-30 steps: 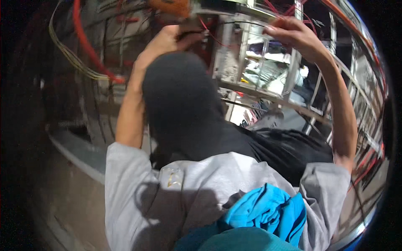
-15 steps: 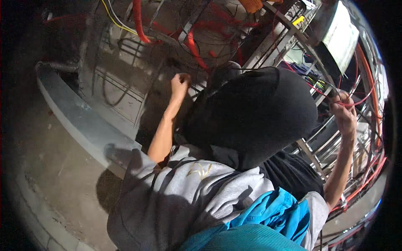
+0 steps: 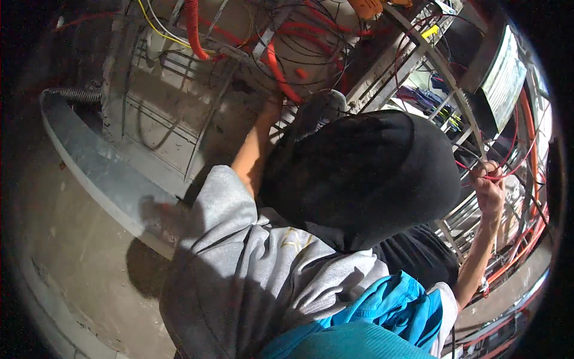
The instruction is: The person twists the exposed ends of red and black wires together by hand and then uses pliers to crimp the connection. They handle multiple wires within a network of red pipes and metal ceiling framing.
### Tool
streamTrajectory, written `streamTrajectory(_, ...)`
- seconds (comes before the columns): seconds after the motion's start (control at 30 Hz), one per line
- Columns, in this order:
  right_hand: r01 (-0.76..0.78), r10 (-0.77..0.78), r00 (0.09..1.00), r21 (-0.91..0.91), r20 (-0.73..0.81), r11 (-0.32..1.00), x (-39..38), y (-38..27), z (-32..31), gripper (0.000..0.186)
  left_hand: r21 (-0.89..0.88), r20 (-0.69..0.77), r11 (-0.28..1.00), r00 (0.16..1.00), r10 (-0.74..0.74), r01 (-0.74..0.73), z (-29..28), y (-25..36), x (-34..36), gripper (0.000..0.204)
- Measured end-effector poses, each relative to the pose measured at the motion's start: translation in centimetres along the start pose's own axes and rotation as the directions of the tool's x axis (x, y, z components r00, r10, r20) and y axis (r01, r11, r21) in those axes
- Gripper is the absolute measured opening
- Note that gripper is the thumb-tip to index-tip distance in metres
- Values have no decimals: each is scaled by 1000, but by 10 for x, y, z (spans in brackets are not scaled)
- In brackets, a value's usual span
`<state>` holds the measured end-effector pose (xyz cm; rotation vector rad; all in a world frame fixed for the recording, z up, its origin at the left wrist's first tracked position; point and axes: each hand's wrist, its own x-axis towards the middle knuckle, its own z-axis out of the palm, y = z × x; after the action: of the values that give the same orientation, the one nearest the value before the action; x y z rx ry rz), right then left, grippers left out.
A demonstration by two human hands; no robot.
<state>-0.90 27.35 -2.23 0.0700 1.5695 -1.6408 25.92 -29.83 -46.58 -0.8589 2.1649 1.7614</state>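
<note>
My right hand [image 3: 489, 186] is closed around a thin red cable [image 3: 508, 173] at the right, beside a metal ladder-like frame [image 3: 463, 105]. The cable loops up and away from my fingers. Farther left, my left hand [image 3: 272, 106] reaches into shadow beside my shoe [image 3: 327, 103]. Its fingers are dark and partly hidden, so what they touch does not show. Close to it runs a thick red corrugated conduit [image 3: 278, 72], with thin black wires tangled around it. My bent leg in black cloth [image 3: 365, 173] stands between my two arms.
A curved grey metal channel [image 3: 89, 143] runs along the left. Yellow and white cables [image 3: 158, 24] hang at the upper left. At the upper right are a pale flat panel [image 3: 504, 78] and a bundle of dark cables [image 3: 427, 99]. An orange object [image 3: 366, 7] sits at the top.
My left hand has moved farther away and a little right, into the shadow beside the shoe. My right hand has dropped slightly and keeps the red cable. The view has shifted a little.
</note>
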Motion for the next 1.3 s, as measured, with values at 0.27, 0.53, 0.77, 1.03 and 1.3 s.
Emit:
streamTrajectory(0.27, -22, 25, 987, 18, -161, 1000, -15, 20, -17, 25, 442, 324, 783, 892, 316, -438, -28, 117, -48, 31)
streamTrajectory(0.53, -10, 29, 984, 108, -176, 994, 18, 27, -3, 13, 139, 225, 676, 642, -733, 724, -102, 180, -128, 24)
streamTrajectory(0.77, 49, 2, 973, 212, -231, 976, 31, 49, -31, 16, -227, 301, 593, 635, -712, 773, -114, 262, -228, 13)
streamTrajectory(1.03, 130, -121, 898, -9, -424, 992, 37, 73, -54, 19, -622, -237, 756, 969, 68, -205, -130, 428, -217, 18)
streamTrajectory(1.3, 175, -44, 791, 158, -611, 972, 21, 66, -51, 44, -27, 9, 942, 942, -335, 335, -126, 365, -135, 20)
